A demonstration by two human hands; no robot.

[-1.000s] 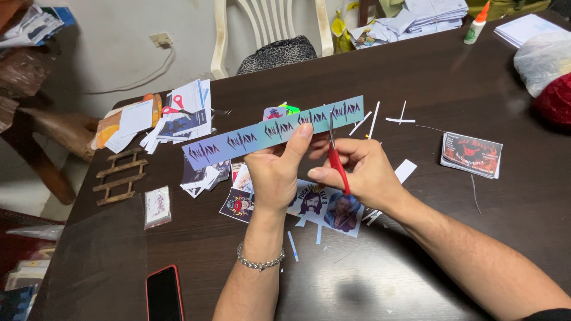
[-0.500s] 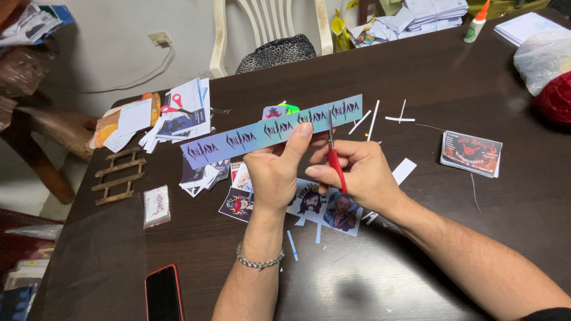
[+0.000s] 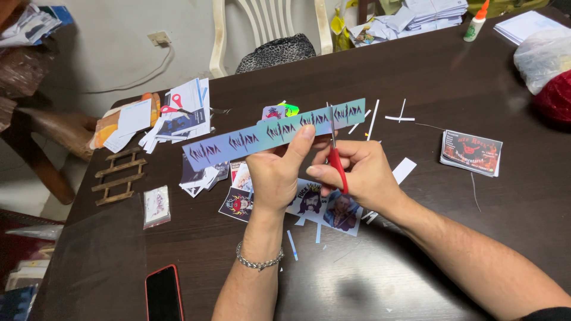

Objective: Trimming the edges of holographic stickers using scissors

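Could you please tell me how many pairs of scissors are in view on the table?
2. Red-handled scissors in the right hand, blades at the long blue printed paper strip; another red-handled pair atop the paper pile, far left. Others may be hidden.

- Long blue-grey printed label strip (image 3: 273, 132), held mid-table, slanting up to the right.
- Rectangular dark card stack (image 3: 472, 153), right.
- Small clear packet (image 3: 156, 206), left.
- Black phone screen (image 3: 163, 294), red-edged, near left.

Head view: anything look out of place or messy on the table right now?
Mostly litter: thin white paper offcuts lie scattered on the dark table beside the printed strip held by the left hand while the right hand works red-handled scissors. A phone sits near the table's near edge.
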